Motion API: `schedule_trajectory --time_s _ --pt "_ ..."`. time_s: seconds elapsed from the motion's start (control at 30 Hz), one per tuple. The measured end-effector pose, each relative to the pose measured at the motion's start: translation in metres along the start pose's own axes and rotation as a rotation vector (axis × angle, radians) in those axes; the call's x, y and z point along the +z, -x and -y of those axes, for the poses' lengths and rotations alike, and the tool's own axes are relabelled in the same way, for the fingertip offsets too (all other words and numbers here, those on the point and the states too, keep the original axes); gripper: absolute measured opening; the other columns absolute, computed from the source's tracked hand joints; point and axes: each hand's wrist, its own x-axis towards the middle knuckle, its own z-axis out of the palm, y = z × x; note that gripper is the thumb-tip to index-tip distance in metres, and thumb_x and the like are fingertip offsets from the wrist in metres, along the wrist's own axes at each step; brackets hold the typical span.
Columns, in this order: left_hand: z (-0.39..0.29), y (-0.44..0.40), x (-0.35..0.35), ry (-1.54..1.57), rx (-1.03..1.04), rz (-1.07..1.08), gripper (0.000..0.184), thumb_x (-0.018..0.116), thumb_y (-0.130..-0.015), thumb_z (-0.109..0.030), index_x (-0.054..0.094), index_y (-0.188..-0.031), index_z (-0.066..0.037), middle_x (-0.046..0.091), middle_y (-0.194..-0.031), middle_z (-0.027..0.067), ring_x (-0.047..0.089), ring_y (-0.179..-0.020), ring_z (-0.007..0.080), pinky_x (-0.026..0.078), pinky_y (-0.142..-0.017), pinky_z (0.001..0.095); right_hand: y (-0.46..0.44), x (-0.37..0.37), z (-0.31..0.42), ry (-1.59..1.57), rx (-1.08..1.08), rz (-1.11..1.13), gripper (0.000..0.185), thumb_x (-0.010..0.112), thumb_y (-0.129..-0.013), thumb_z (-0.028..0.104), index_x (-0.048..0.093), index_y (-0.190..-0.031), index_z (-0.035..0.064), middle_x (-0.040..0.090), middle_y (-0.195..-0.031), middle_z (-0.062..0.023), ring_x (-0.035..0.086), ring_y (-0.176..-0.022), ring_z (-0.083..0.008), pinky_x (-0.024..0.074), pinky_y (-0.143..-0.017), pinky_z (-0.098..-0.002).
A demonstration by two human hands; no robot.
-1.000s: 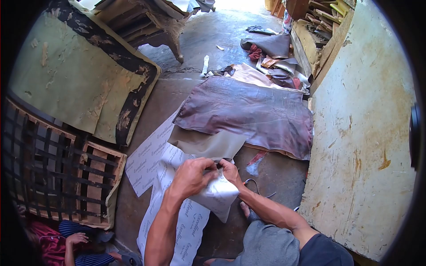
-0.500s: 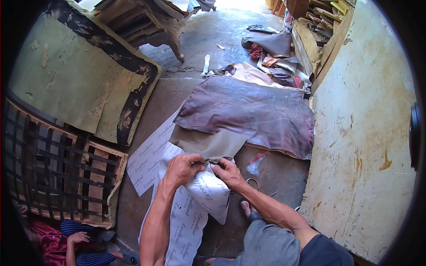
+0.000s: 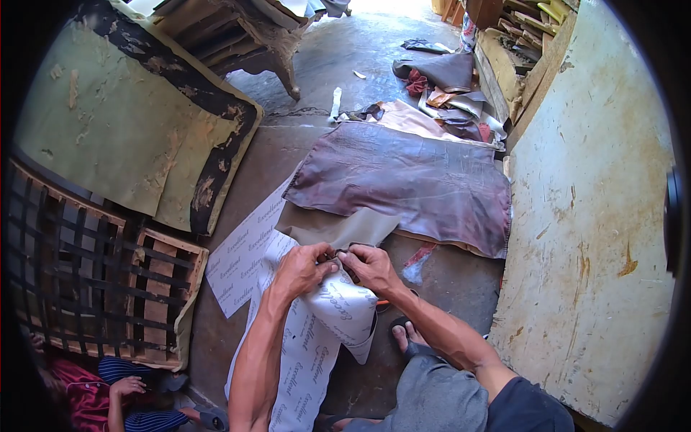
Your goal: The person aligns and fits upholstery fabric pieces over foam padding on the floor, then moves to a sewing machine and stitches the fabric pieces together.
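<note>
A sheet of leatherette, olive-brown on its face [image 3: 345, 229] and white with printed "Excellent" lettering on its back [image 3: 345, 309], lies partly folded in front of me. My left hand [image 3: 306, 268] pinches its gathered edge, fingers closed. Close beside it, my right hand [image 3: 368, 268] grips the same edge between thumb and fingers. The fingertips nearly meet, and the exact fold between them is hidden. Just below my right hand, a small orange piece [image 3: 381, 303] shows beside the sheet; I cannot make out what it belongs to.
Beyond the sheet lies a dark maroon leather-like panel [image 3: 403, 183]. Cloth scraps [image 3: 450, 101] are heaped behind it. A worn board [image 3: 583, 230] stands on the right. On the left are a padded panel [image 3: 122, 122] and a webbed wooden frame [image 3: 86, 281]. Another person's hand [image 3: 128, 387] is at lower left.
Both hands have shifted slightly upward along the leatherette's edge, and the right wrist has turned. The folded white part has swung a little to the right. My foot shows more.
</note>
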Motion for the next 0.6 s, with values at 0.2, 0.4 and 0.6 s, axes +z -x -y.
schedule_trajectory --time_s 0.2,0.4,0.6 --pt "0.003 0.003 -0.001 0.088 -0.056 0.008 0.033 0.078 -0.084 -0.02 0.073 -0.112 -0.005 0.075 -0.089 0.0174 0.073 -0.083 0.0304 0.054 -0.078 0.0408 -0.016 -0.001 0.019 0.168 0.009 0.058 0.045 0.064 -0.099 0.043 0.072 -0.089 -0.0004 0.065 -0.066 -0.0095 0.056 -0.06 -0.012 0.0472 -0.057 -0.0347" --pt "0.009 0.003 0.006 0.14 -0.06 -0.039 0.032 0.081 -0.082 -0.022 0.074 -0.108 -0.004 0.072 -0.081 0.0122 0.067 -0.074 0.0225 0.052 -0.073 0.038 -0.009 -0.005 0.005 0.096 0.046 0.082 0.046 0.063 -0.099 0.044 0.07 -0.09 -0.0007 0.064 -0.067 -0.0078 0.056 -0.064 -0.0108 0.0465 -0.059 -0.0331" --pt "0.005 -0.004 0.004 0.145 -0.089 -0.013 0.034 0.082 -0.082 -0.025 0.074 -0.108 -0.004 0.072 -0.08 0.0124 0.066 -0.074 0.0221 0.051 -0.072 0.037 -0.002 -0.007 0.003 0.023 0.045 0.077 0.043 0.066 -0.098 0.041 0.068 -0.093 -0.001 0.065 -0.072 -0.0063 0.055 -0.068 -0.0104 0.0461 -0.061 -0.0333"
